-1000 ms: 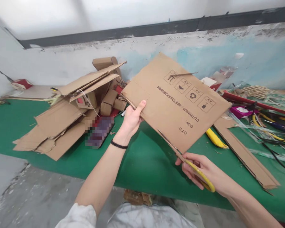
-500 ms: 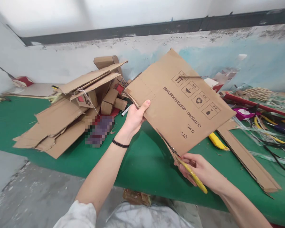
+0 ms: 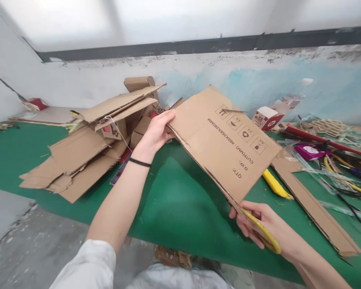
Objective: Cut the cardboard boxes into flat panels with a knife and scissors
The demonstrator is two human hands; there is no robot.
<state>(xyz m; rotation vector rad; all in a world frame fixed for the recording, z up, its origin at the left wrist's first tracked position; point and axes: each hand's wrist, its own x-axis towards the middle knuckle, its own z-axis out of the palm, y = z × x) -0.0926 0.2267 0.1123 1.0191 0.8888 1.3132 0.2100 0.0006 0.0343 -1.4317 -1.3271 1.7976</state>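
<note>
A printed cardboard sheet (image 3: pixel 216 140) is held tilted above the green table. My left hand (image 3: pixel 158 130) grips its left edge, thumb on top and fingers underneath. Yellow-handled scissors (image 3: pixel 258 226) are in my right hand (image 3: pixel 252 222), at the sheet's lower corner. Their blades lie along the lower left edge, where a strip of cardboard stands slightly apart from the sheet. Part of the blades is hidden by the cardboard. Just right of the sheet lies a yellow utility knife (image 3: pixel 276 184).
Stacked cardboard pieces (image 3: pixel 75 148) and small boxes fill the left of the green table (image 3: pixel 168 208). A long cardboard strip (image 3: pixel 315 208) lies at the right, near a purple item (image 3: pixel 309 151), cables and plastic straps. A red and white box (image 3: pixel 267 118) stands by the wall.
My left hand has moved left and up along the sheet's edge. The right hand with the scissors has shifted right and slightly down, and the sheet has tilted lower.
</note>
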